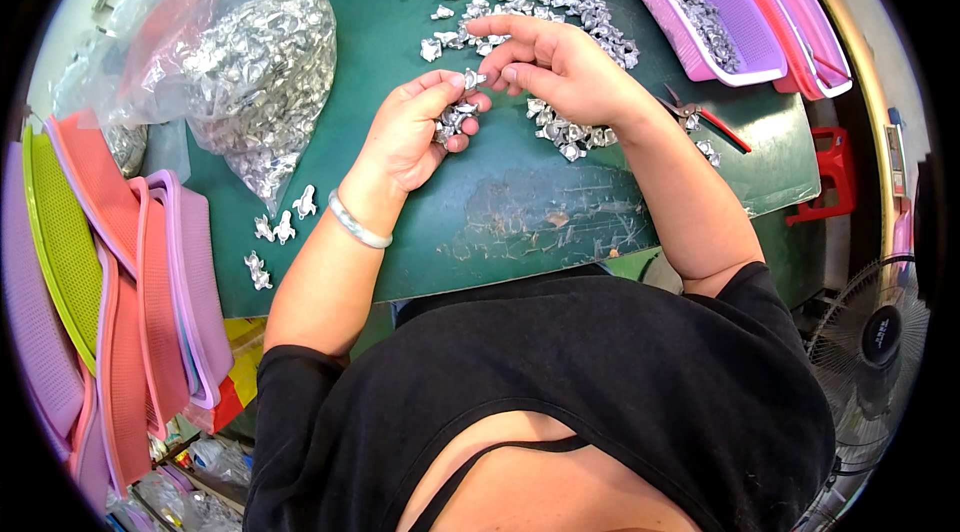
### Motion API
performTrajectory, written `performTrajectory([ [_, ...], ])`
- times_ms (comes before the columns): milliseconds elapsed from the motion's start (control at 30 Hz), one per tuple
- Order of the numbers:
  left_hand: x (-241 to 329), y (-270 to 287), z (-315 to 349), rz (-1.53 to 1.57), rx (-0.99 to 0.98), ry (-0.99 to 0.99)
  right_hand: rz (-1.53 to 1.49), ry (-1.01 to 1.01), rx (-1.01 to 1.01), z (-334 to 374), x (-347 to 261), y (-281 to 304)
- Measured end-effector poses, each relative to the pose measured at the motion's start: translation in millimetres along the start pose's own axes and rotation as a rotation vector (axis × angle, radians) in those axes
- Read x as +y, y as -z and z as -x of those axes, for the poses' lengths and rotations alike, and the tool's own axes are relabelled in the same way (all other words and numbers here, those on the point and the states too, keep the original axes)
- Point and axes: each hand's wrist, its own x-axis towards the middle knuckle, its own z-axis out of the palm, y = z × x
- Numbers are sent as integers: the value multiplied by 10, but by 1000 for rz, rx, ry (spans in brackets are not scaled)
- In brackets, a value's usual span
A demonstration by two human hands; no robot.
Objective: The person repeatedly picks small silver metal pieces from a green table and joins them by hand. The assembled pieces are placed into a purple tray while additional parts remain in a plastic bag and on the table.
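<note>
Several small silver metal castings (pixel 456 122) rest in the curled fingers of my left hand (pixel 408 132). One more silver casting (pixel 474 80) is pinched at that hand's thumb tip. Just to its right is my right hand (pixel 575 72), its index finger stretched out and its other fingers bent and apart. The right fingertips come close to the pinched piece; whether they touch it I cannot tell. Beyond and beneath the right hand lies a spread heap of the same castings (pixel 590 12). A smaller cluster of castings (pixel 570 137) lies under the right wrist.
A clear plastic bag (pixel 265 62) full of castings stands at left on the green table (pixel 400 252). Loose castings (pixel 284 227) lie by my left forearm. Red-handled cutters (pixel 722 130) rest at right, near a purple basket (pixel 765 60) of parts. Stacked baskets (pixel 150 302) and a fan (pixel 870 352) flank me.
</note>
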Motion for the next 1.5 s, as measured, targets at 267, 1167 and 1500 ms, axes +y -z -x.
performTrajectory([
  [267, 152, 24, 101, 60, -10, -46, 1083, 93, 353, -34, 68, 178],
  [1167, 2527, -196, 860, -1680, 774, 48, 1108, -48, 252, 40, 120, 294],
  [1500, 1517, -571, 499, -1899, 220, -1268, 827, 70, -62, 8, -1, 217],
])
